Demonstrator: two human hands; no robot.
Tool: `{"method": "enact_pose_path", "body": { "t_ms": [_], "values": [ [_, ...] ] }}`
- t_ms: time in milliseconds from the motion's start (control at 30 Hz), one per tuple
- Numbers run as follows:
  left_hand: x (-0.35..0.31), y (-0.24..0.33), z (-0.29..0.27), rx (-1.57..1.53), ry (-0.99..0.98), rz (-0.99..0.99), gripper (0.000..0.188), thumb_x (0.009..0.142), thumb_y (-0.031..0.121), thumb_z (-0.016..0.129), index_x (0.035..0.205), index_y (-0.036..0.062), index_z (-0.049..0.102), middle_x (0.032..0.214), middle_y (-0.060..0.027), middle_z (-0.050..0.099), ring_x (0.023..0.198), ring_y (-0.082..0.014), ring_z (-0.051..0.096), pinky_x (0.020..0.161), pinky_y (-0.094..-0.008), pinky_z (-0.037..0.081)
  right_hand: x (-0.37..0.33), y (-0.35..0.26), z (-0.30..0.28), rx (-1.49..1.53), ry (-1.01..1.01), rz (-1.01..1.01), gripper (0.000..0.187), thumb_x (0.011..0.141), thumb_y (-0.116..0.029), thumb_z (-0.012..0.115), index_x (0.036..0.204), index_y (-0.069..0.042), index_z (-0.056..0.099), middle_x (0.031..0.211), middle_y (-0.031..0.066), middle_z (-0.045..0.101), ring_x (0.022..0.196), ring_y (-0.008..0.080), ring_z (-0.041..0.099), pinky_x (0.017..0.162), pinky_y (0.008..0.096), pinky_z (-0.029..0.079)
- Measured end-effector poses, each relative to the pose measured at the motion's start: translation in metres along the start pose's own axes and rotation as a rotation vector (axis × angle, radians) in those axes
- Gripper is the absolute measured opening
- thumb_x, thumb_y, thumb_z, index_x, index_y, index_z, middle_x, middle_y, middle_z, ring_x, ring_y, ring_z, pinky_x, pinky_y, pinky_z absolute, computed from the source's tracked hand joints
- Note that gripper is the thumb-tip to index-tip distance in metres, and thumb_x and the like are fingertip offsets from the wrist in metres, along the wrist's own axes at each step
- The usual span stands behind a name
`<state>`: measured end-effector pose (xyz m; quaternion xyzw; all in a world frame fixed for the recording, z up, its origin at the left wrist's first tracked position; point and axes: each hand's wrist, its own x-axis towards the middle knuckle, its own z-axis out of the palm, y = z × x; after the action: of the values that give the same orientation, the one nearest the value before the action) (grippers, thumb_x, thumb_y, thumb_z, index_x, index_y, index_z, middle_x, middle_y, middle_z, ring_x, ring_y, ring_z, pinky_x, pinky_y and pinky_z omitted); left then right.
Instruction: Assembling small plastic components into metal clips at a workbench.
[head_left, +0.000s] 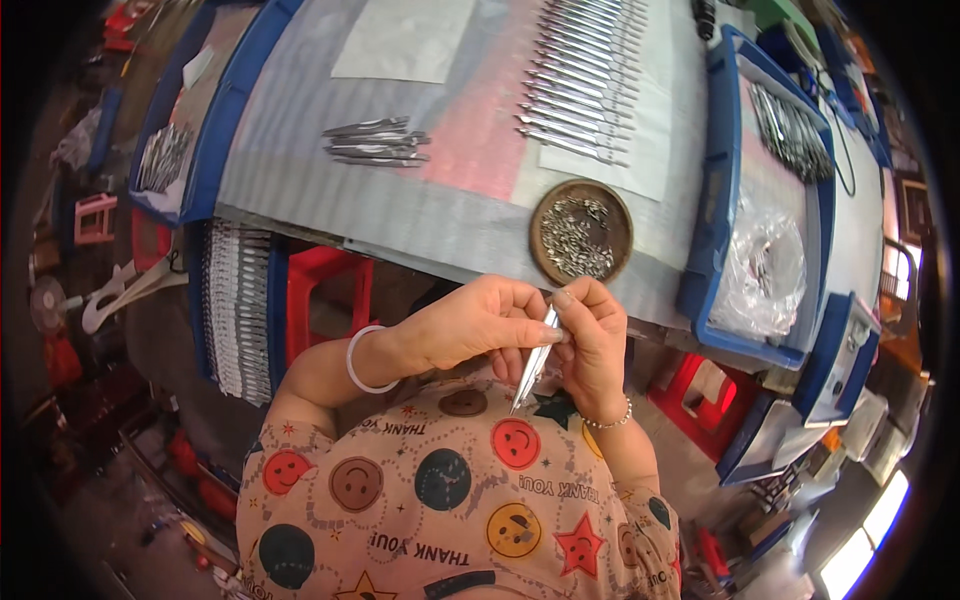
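Observation:
Close in front of my body, both hands meet on a slim, shiny metal tool with a pointed end slanting down toward my shirt. The thumb and fingers of my left hand pinch it near its upper end. My right hand is closed round that same upper end, its thumb and forefinger pressed together at the top. Whether a small part sits between those fingertips is too small to tell. Just beyond my hands, at the table's edge, stands a round brown bowl of small metal pieces.
A long row of similar metal tools lies on white paper at the table's far side. A loose pile of metal pieces is left of it. Blue trays flank the table; red stools stand below its edge.

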<state>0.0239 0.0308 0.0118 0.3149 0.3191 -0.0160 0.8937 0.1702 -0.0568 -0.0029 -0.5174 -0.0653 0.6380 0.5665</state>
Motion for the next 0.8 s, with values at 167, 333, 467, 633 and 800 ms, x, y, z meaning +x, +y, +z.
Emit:
{"method": "enact_pose_path", "body": {
  "t_ms": [167, 333, 467, 633, 800],
  "values": [
    [-0.01, 0.003, -0.017, -0.051, 0.014, 0.047, 0.022, 0.089, 0.021, 0.062, 0.088, 0.0016, 0.052, 0.069, -0.0068, 0.063, 0.053, -0.0122, 0.062, 0.046, -0.0198, 0.05, 0.014, 0.003, 0.016, -0.027, -0.039, 0.017, 0.014, 0.087, -0.01, 0.061, 0.077, -0.007, 0.053, 0.056, -0.0039, 0.049, 0.042, 0.0023, 0.036, 0.039, 0.0171, 0.025],
    [-0.014, -0.002, -0.033, -0.119, -0.027, 0.08, 0.021, 0.089, 0.022, 0.062, 0.089, 0.0036, 0.052, 0.069, -0.0058, 0.062, 0.053, -0.012, 0.062, 0.046, -0.0199, 0.05, 0.016, 0.004, 0.032, -0.021, -0.02, 0.052, 0.016, 0.088, -0.013, 0.06, 0.075, -0.008, 0.052, 0.055, -0.0046, 0.047, 0.041, 0.0025, 0.036, 0.037, 0.017, 0.026],
    [-0.014, -0.005, -0.04, -0.187, -0.075, 0.114, 0.021, 0.089, 0.022, 0.062, 0.089, 0.0039, 0.052, 0.071, -0.0054, 0.061, 0.053, -0.0117, 0.062, 0.045, -0.02, 0.05, 0.019, 0.006, 0.039, -0.031, -0.01, 0.041, 0.016, 0.088, -0.013, 0.061, 0.075, -0.009, 0.052, 0.055, -0.0045, 0.047, 0.04, 0.0026, 0.036, 0.037, 0.0166, 0.026],
    [-0.018, -0.005, -0.041, -0.197, -0.053, 0.152, 0.02, 0.089, 0.021, 0.062, 0.088, 0.0036, 0.052, 0.073, -0.0046, 0.06, 0.054, -0.011, 0.062, 0.045, -0.0196, 0.05, 0.019, 0.005, 0.045, -0.024, -0.019, 0.041, 0.015, 0.088, -0.013, 0.061, 0.075, -0.009, 0.052, 0.055, -0.0044, 0.047, 0.04, 0.0026, 0.037, 0.036, 0.0165, 0.027],
    [-0.022, -0.004, -0.042, -0.203, -0.054, 0.167, 0.02, 0.089, 0.02, 0.063, 0.088, 0.0032, 0.053, 0.073, -0.0044, 0.061, 0.054, -0.0103, 0.061, 0.046, -0.0196, 0.05, 0.019, 0.005, 0.05, -0.036, -0.022, 0.038, 0.016, 0.088, -0.013, 0.06, 0.075, -0.009, 0.052, 0.055, -0.0043, 0.047, 0.04, 0.0027, 0.037, 0.036, 0.0165, 0.027]
  ]
}}
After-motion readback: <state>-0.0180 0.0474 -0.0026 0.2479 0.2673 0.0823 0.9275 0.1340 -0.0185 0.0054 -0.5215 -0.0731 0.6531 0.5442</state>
